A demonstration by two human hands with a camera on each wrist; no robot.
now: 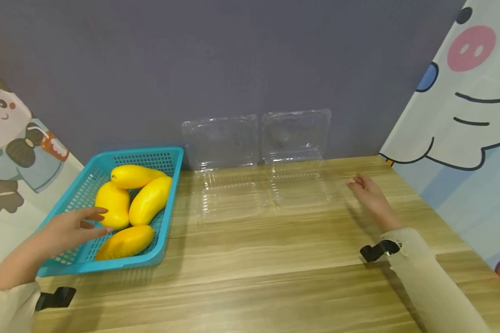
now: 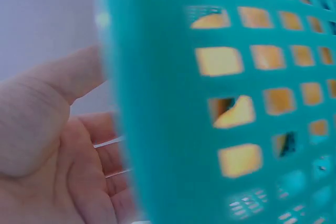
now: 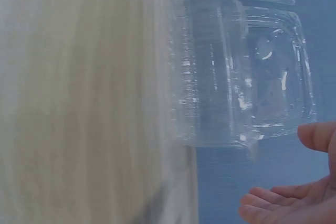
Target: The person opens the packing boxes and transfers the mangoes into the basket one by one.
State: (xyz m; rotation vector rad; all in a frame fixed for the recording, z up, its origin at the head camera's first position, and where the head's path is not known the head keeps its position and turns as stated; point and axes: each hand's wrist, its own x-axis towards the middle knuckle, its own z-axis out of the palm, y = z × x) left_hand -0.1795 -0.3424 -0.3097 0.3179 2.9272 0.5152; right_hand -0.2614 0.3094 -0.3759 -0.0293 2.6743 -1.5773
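Over the left side of a blue-green plastic basket is my left hand, its fingers loosely spread near the mangoes and holding nothing. Several yellow mangoes lie inside, among them a front mango closest to the thumb. In the left wrist view, the basket's slotted wall hides the fingertips. My right hand hovers above the table's right part with relaxed fingers and an empty palm. To its left, two clear plastic clamshell boxes, a left box and a right box, stand with lids raised.
The wood-grain table meets a grey wall at the back, where the box lids lean. Cartoon-printed panels flank it, a left panel and a right panel. The basket occupies the table's left side.
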